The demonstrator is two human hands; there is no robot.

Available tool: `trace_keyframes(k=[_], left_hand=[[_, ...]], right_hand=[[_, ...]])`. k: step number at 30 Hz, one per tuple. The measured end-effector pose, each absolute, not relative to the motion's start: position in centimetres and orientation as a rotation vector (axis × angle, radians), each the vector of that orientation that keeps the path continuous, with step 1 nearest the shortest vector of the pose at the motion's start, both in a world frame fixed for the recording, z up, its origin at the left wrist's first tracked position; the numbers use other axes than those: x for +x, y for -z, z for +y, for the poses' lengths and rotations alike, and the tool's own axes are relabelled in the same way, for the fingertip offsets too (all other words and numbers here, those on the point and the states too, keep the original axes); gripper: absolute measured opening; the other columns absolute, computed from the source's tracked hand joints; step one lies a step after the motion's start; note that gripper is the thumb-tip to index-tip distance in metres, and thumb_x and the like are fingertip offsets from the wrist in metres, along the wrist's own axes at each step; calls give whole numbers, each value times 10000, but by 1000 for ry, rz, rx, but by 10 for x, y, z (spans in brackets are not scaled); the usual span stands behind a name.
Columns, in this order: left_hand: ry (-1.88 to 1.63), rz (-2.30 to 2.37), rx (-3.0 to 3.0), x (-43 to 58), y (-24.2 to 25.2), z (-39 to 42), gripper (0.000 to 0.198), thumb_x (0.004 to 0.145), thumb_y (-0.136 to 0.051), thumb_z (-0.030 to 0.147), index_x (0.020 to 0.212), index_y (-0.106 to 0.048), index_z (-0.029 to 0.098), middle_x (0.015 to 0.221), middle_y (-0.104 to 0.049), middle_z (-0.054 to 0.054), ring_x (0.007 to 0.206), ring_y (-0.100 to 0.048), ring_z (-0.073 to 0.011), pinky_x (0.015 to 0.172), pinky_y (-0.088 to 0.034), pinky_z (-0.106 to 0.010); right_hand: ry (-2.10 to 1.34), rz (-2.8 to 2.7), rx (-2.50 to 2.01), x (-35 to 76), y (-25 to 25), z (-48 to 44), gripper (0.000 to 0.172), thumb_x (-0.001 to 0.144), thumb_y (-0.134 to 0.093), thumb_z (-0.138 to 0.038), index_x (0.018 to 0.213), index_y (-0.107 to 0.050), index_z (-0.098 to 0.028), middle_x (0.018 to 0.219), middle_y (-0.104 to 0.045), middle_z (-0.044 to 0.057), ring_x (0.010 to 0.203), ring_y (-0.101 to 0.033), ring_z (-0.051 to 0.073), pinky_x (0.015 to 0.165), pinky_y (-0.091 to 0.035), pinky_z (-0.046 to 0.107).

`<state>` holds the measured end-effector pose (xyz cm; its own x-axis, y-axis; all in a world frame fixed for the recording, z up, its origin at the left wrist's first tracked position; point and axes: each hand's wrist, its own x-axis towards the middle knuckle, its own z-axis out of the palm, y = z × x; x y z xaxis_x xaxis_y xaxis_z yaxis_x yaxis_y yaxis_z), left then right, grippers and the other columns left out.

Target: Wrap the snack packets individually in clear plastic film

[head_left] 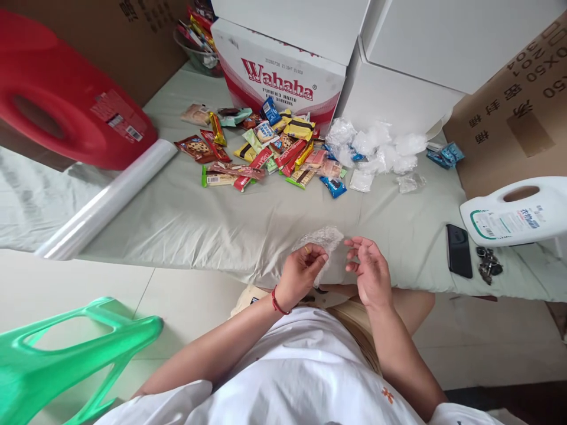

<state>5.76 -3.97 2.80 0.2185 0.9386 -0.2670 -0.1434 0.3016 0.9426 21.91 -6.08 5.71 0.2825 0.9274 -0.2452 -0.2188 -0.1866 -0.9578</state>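
My left hand [302,273], with a red cord at the wrist, pinches the edge of a small clear plastic bag [319,241] held just above the near edge of the cloth-covered surface [230,224]. My right hand [371,270] hovers just right of the bag with fingers apart and slightly curled, holding nothing. A heap of several wrapped snacks [266,150] lies farther back in the middle. To its right sits a pile of clear plastic bags [376,147], some with snacks inside.
A roll of clear film [108,200] lies at the left beside a red jug [66,100]. A Wahaha box [279,74] and white boxes [398,65] stand behind. A phone [459,250], keys [488,264] and white jug [518,215] lie right. A green stool [66,354] stands near left.
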Motion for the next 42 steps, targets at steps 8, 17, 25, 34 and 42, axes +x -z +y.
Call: trace_keyframes(k=[8,17,25,34,42], left_hand=[[-989,921,712,51,-31,-37,345,732,-854,465,785,-677,174,664,-622,10,634,-537,-116,649,-415,-268],[-982,853,604,42,-31,-38,380,721,-878,471,804,-684,155,639,-630,7,615,-528,-105,632,-383,-257],[-920,804,629,39,-29,-41,396,767,-846,488,832,-639,156,662,-590,14,631,-496,-100,632,-381,-247],[-1027,1003,923,35,-47,-43,426,783,-819,558,899,-668,176,883,-629,-24,794,-552,-131,670,-429,-246],[-1013,828,669,31,-53,-43,395,798,-815,546,817,-728,161,766,-695,-33,686,-570,-115,657,-451,-247]], right_hand=[[-1236,-1004,-1522,216,-40,-62,285,842,-787,-503,808,-730,-226,729,-652,-8,600,-497,115,549,-440,244],[-1271,-1168,-1404,211,-43,-60,252,844,-803,-448,954,-729,-234,917,-695,17,754,-571,139,635,-478,248],[-1296,-1248,-1377,203,-45,-60,216,928,-722,-420,858,-690,-218,711,-620,-24,654,-562,129,626,-463,252],[-795,-1767,-1411,200,-70,-65,124,1008,-607,-260,908,-672,-224,878,-647,23,760,-590,140,699,-478,270],[-745,-1680,-1391,208,-81,-70,135,1023,-587,-249,910,-659,-231,881,-644,18,762,-582,136,687,-478,263]])
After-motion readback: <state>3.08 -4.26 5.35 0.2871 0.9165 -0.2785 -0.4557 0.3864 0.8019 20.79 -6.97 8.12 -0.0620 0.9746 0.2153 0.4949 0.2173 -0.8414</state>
